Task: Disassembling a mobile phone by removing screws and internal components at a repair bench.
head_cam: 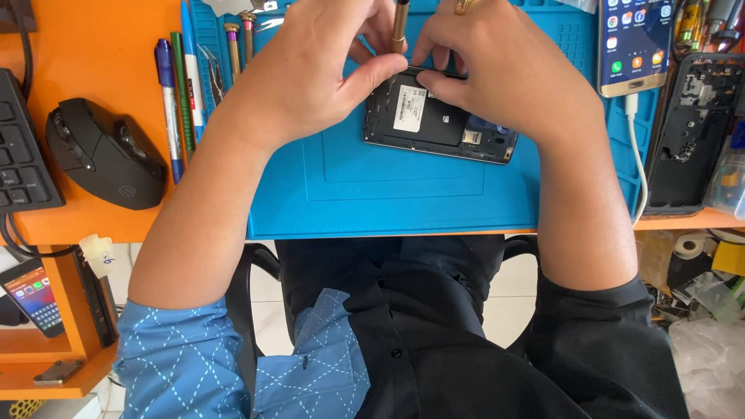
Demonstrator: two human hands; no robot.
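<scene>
Both hands worked on opened black smartphone chassis, back cover off, lying at upper centre of blue silicone repair mat.

L hand pinched chassis top-left edge w/ thumb; R hand gripped top edge and held brass-coloured screwdriver upright. Black mouse lay well left of mat.

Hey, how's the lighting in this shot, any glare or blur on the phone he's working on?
Head view: bright, even light, soft shadows under both hands on the blue mat; the opened phone is sharp, no strong glare; slight wide-angle bend at the edges.
</scene>
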